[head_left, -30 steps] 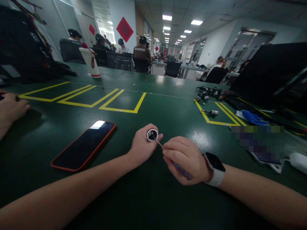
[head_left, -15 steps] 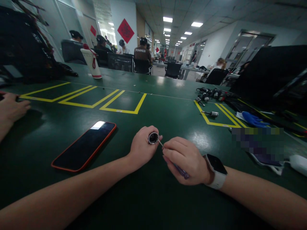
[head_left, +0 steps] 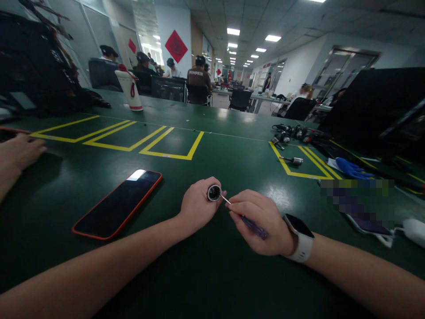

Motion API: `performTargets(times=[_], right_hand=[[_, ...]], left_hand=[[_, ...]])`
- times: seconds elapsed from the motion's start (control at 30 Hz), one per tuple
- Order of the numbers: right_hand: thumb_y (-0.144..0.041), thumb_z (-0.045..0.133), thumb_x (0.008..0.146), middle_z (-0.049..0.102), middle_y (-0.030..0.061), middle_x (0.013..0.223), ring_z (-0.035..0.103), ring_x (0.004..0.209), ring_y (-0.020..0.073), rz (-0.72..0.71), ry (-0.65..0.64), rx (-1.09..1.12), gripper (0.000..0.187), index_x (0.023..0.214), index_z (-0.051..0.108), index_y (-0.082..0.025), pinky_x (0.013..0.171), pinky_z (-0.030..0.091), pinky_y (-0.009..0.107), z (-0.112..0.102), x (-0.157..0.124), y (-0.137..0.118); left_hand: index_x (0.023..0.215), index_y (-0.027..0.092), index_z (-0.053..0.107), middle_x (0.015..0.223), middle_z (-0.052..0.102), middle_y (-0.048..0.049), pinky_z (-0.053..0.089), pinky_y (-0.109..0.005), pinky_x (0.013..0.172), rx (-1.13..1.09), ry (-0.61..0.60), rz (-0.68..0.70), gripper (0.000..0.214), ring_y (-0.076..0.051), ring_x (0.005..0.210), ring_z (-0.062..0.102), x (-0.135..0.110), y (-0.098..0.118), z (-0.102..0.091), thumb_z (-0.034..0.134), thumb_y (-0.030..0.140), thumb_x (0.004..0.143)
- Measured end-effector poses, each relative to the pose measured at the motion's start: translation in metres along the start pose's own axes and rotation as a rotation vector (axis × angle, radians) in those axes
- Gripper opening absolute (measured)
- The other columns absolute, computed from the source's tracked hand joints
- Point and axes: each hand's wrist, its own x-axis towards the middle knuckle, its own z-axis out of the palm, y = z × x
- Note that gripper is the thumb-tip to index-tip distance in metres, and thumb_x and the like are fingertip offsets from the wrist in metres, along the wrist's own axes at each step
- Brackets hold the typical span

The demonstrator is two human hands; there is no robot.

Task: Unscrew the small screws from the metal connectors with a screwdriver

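1. The left hand is closed around a small round metal part, open end up, toward the near edge of the desk, about midway along it.
2. The right hand pinches a thin screwdriver by its purple handle; its tip sits at the part's opening.
3. Judging from this, the work goes best with the shaft in line with the opening, light pressure, and both wrists resting on the desk.
4. A phone lies left of the hands, well apart.
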Motion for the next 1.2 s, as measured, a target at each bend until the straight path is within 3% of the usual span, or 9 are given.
performTargets(times=[0.17, 0.33, 0.5, 0.73, 1.0, 1.2], right_hand=[[-0.01, 0.049, 0.08, 0.061, 0.0062, 0.071, 0.056, 0.065, 0.0149, 0.046, 0.026, 0.015, 0.007, 0.081, 0.055, -0.015, 0.059, 0.046, 0.029, -0.005, 0.002, -0.002], [-0.013, 0.046, 0.083, 0.06, 0.0031, 0.067, 0.055, 0.062, 0.0125, 0.111, 0.11, 0.085, 0.011, 0.075, 0.054, -0.016, 0.057, 0.044, 0.027, -0.012, 0.006, -0.005], [-0.013, 0.046, 0.081, 0.061, 0.0036, 0.066, 0.056, 0.061, 0.0128, 0.02, 0.05, 0.069, 0.009, 0.075, 0.052, -0.017, 0.056, 0.045, 0.027, -0.015, 0.009, -0.005], [-0.011, 0.045, 0.076, 0.06, 0.0052, 0.059, 0.05, 0.052, 0.014, -0.137, -0.013, -0.125, 0.011, 0.068, 0.05, -0.018, 0.047, 0.04, 0.028, -0.011, 0.007, -0.006], [-0.009, 0.046, 0.075, 0.061, 0.0069, 0.059, 0.053, 0.055, 0.0162, -0.227, -0.026, -0.155, 0.011, 0.071, 0.053, -0.016, 0.049, 0.043, 0.029, -0.009, 0.007, -0.005], [-0.008, 0.047, 0.079, 0.064, 0.0092, 0.072, 0.059, 0.066, 0.0167, -0.035, 0.07, 0.053, 0.011, 0.083, 0.056, -0.013, 0.057, 0.049, 0.03, -0.009, 0.006, -0.004]], left_hand=[[0.068, 0.02, 0.053, 0.063, 0.058, 0.0009, 0.032, -0.029, 0.058, 0.226, -0.056, 0.07, 0.021, -0.017, 0.061, 0.052, 0.0, 0.005, -0.004, 0.052, 0.038, 0.08], [0.067, 0.019, 0.053, 0.061, 0.058, 0.0031, 0.037, -0.032, 0.068, 0.142, -0.096, 0.192, 0.011, -0.015, 0.061, 0.054, 0.002, 0.006, -0.002, 0.057, 0.026, 0.075], [0.066, 0.019, 0.053, 0.06, 0.057, 0.003, 0.036, -0.025, 0.055, 0.024, -0.152, 0.189, 0.009, -0.013, 0.056, 0.051, 0.002, 0.007, -0.002, 0.058, 0.024, 0.072], [0.065, 0.018, 0.053, 0.057, 0.055, 0.0031, 0.034, -0.025, 0.054, 0.047, -0.089, 0.187, 0.015, -0.012, 0.053, 0.05, -0.002, 0.008, 0.0, 0.057, 0.027, 0.076], [0.06, 0.017, 0.051, 0.054, 0.052, 0.0039, 0.034, -0.023, 0.051, -0.06, -0.057, 0.158, 0.021, -0.01, 0.05, 0.047, -0.003, 0.008, 0.0, 0.056, 0.028, 0.077], [0.059, 0.017, 0.048, 0.053, 0.047, 0.0053, 0.034, -0.02, 0.046, -0.318, -0.038, 0.084, 0.021, -0.008, 0.048, 0.042, -0.002, 0.011, -0.004, 0.062, 0.026, 0.072]])
